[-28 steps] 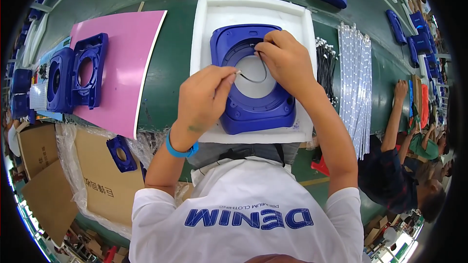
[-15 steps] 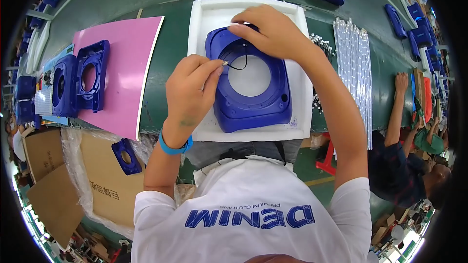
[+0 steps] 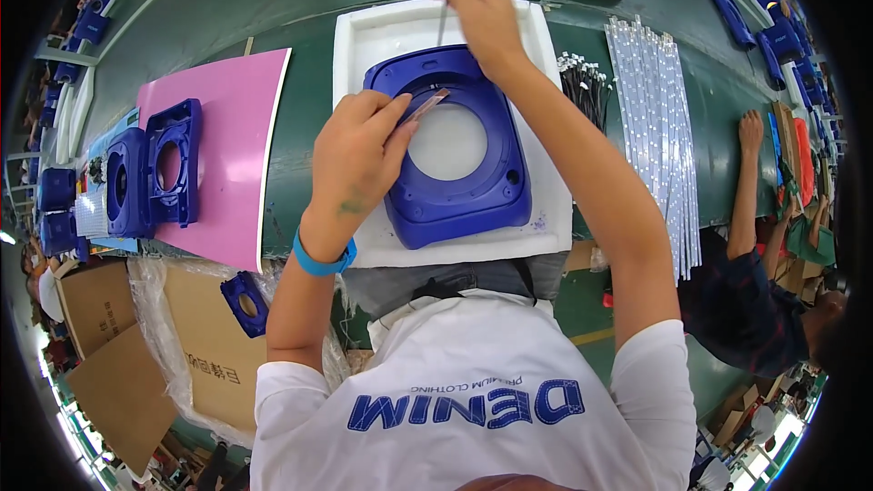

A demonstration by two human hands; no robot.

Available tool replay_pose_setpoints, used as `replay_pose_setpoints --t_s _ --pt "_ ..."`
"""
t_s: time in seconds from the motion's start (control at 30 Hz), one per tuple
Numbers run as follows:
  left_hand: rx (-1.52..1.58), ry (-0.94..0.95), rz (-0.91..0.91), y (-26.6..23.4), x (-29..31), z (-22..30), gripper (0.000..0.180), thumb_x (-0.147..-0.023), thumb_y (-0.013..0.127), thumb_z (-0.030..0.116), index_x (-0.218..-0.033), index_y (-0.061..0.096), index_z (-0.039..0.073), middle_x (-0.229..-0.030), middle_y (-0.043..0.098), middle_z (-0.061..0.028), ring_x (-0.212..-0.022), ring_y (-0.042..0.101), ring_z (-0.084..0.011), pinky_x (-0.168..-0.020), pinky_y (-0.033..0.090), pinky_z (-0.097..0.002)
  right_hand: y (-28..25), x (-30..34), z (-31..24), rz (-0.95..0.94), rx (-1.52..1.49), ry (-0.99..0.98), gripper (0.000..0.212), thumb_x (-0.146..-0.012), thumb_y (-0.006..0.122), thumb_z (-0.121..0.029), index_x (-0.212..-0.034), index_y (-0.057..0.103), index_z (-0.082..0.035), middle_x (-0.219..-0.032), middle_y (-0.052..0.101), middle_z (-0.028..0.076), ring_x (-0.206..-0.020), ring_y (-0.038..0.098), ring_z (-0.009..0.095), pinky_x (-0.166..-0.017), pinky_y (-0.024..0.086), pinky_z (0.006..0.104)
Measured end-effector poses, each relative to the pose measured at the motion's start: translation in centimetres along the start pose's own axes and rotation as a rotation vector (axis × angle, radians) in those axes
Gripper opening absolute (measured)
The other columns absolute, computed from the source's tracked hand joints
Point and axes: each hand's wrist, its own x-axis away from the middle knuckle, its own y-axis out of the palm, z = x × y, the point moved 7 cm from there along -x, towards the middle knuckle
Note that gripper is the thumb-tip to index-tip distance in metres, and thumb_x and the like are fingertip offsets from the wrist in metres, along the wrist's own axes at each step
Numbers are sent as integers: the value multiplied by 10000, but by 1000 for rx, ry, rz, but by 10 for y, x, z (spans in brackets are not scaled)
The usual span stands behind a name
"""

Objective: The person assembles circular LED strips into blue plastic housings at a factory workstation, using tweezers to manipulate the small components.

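Observation:
A blue plastic housing point(image 3: 414, 209) with a large round opening lies in a white foam tray point(image 3: 346, 55) before me. My left hand point(image 3: 357, 150), a blue band on its wrist, is closed in a pinch at the housing's left side. From its fingertips a short, flat, pinkish strip point(image 3: 429, 105) points over the opening's upper left rim. My right hand point(image 3: 486, 23) is raised over the tray's far edge, fingers pinched on a thin grey strip point(image 3: 442, 25). This strip runs down toward the housing's far edge; whether both strips are one piece, I cannot tell.
Black cables with white connectors point(image 3: 587, 91) and clear dotted strips point(image 3: 655, 136) lie right of the tray. To the left, two blue housing parts point(image 3: 173, 168) stand by a pink board point(image 3: 241, 136). Another person's hand point(image 3: 750, 132) rests on the table at far right.
My right hand has moved away from the housing's far edge, now pinching a grey strip. My left hand held a black cable's end; now a flat strip shows there, and the cable is out of sight.

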Motion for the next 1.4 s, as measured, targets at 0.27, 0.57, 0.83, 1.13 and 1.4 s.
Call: replay_pose_setpoints --t_s 0.27,0.57,0.83,1.13,1.4 --pt "-205 186 -260 23 -20 6 195 -867 753 71 -1057 777 38 -920 669 -85 -848 670 -295 -735 552 -436 -51 85 -47 256 592 -207 269 -1008 696 -240 -1141 748 -11 -1125 759 137 -1050 715 250 -917 543 347" --pt "-227 220 -554 34 -45 -1 276 -911 685 88 -1179 747 63 -914 687 -126 -846 702 -352 -726 568 -470 107 267 -127 -407 385 -845 330 -807 686 -131 -1117 730 -30 -1196 737 81 -724 619 175 -589 477 338" --pt "-298 166 -554 38 -46 -2 193 -895 721 100 -1076 776 66 -930 696 -126 -863 697 -354 -754 565 -470 147 302 -107 -604 347 -845 309 -821 694 -255 -1037 712 -36 -967 621 41 -767 585 207 -689 470 348" --pt "-50 294 -147 38 -54 -10 32 -807 747 32 -811 717 42 -1038 667 -108 -993 632 -325 -834 506 -410 9 259 -120 -400 -52 -354 318 -959 744 -176 -1247 730 -42 -1346 664 167 -987 689 253 -836 562 374" --pt "-96 221 -77 47 -40 -3 96 -814 758 -19 -875 684 -18 -1210 645 -170 -1133 637 -364 -921 554 -430 -79 230 -52 297 -636 135 365 -1023 638 1 -1357 494 34 -1082 728 200 -789 737 223 -666 602 331"
